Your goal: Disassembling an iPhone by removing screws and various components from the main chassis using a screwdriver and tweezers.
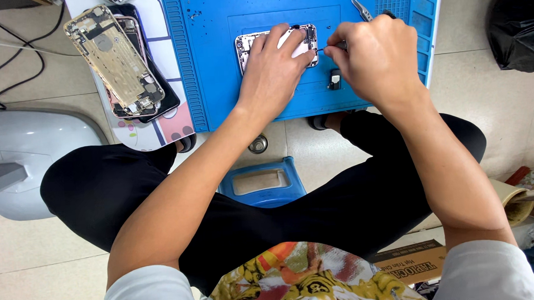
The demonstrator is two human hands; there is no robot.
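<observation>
1. The left hand (pixel 273 70) lies flat, fingers spread, pressing down on an opened white-and-silver smartphone chassis (pixel 305 39), which rests at the centre of a blue silicone repair mat (pixel 213 61) on the bench.
2. The right hand (pixel 379 59) pinches a thin metal-tipped screwdriver (pixel 334 45); its grip is clenched around the tool, and the tip touches the chassis edge at about 3 o'clock of the phone.
3. The step in hand looks like work on a small screw or part at the phone's right edge, with the left hand steadying the body.
4. A small black component (pixel 335 79) sits on the mat at 5 o'clock of the phone, just beside the right hand; silver tweezers (pixel 361 7) lie at 1 o'clock.
5. A stack of stripped gold-and-black phone housings (pixel 118 59) lies well apart at 9 o'clock, off the mat.
6. By my reading, the next move calls for a steady tip, light pressure and the left hand's firm hold on the chassis, lest the tool slip off.
</observation>
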